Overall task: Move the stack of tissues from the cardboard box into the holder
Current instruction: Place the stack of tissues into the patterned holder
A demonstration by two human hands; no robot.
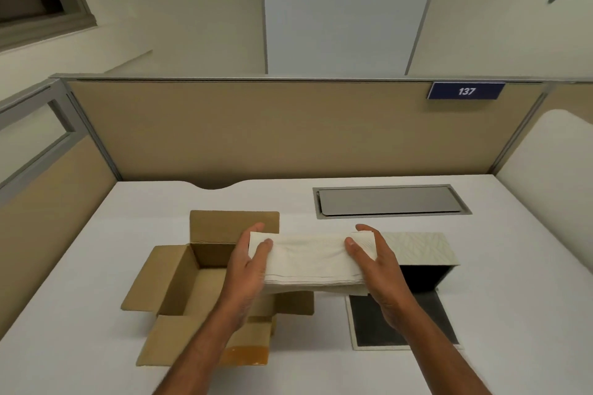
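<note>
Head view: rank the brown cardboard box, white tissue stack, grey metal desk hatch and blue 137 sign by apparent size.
1. Brown cardboard box
2. Grey metal desk hatch and white tissue stack: too alike, stack nearer
3. Blue 137 sign

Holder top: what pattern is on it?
Pale cream holder with faint leaf-like lines, seen in the head view.

the tissues (309,261) are cream white. the box (179,279) is plain brown cardboard. the holder (417,248) is pale, with a faint greenish leaf pattern, and black inside. its lid (369,324) is black with a pale rim. the desk (96,314) is white, the partition (256,128) tan, the sign (466,91) navy with white "137".
</note>
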